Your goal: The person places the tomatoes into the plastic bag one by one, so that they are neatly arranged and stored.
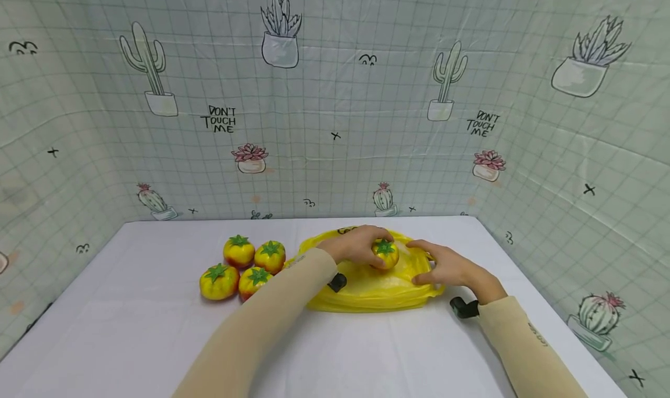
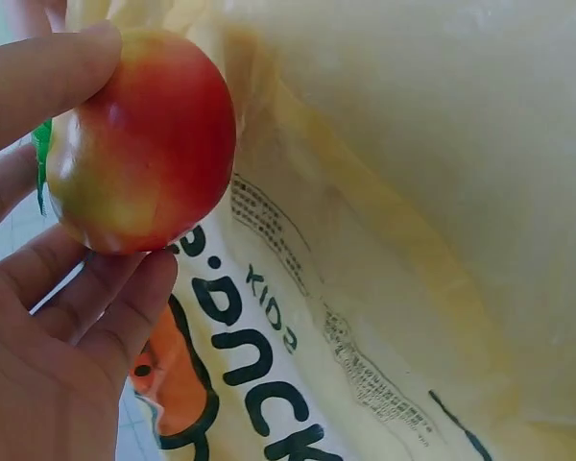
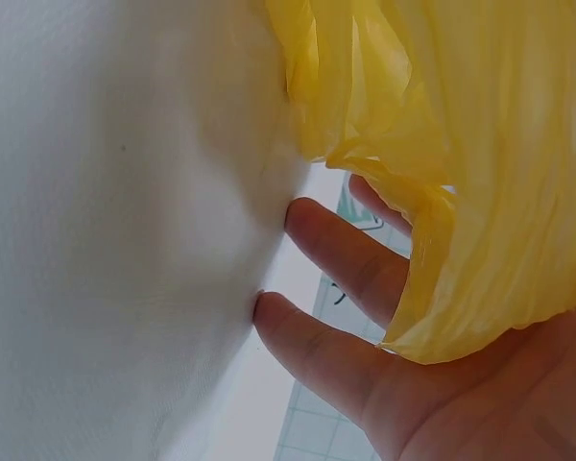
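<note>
While the right grip (image 1: 451,267) is spread, fingers extended, at the right edge of the bag (image 1: 374,300), one fruit (image 1: 386,256) is pinched by the left grip (image 1: 360,245) over it, right of the frame's centre. The fruit is clasped from its left by thumb and fingertips; the right grip is placed apart on its opposite side. No long axis is shown. Left of centre, four more fruits (image 1: 249,285) are grouped on the desk (image 1: 131,328).
</note>
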The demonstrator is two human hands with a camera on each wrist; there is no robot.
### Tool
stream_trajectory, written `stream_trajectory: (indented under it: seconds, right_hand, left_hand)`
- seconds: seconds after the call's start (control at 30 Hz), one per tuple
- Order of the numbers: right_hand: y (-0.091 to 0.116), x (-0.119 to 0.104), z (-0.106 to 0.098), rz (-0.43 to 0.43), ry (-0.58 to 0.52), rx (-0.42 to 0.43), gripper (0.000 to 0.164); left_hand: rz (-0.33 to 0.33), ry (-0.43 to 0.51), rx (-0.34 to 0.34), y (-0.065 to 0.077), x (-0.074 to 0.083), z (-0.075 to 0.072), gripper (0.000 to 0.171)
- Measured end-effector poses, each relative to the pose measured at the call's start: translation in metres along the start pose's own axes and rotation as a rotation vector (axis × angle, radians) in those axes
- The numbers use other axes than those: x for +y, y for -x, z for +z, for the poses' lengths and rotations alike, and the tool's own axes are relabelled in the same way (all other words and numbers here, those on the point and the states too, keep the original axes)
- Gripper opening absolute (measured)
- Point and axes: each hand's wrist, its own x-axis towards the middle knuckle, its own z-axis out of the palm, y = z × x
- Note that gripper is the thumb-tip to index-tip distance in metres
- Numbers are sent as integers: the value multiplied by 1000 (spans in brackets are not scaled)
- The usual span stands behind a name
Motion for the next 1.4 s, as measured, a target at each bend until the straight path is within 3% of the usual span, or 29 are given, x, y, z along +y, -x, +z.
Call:
stream_trajectory:
  seconds: [0.73, 1.0, 1.27, 1.4]
  right_hand:
    - [-1, 0, 0, 23, -1, -1, 86]
    - [-1, -1, -1, 33, 0, -8, 87]
    - [-2, -2, -2, 30, -3, -10, 86]
    - [-2, -1, -1, 36, 0, -13, 85]
  left_hand:
    - [13, -129, 16, -7, 0, 10, 55]
    - [-37, -120, 41, -5, 2, 8, 64]
    - [-43, -169, 46, -4, 4, 5, 44]
    - [-53, -186, 51, -5, 4, 7, 43]
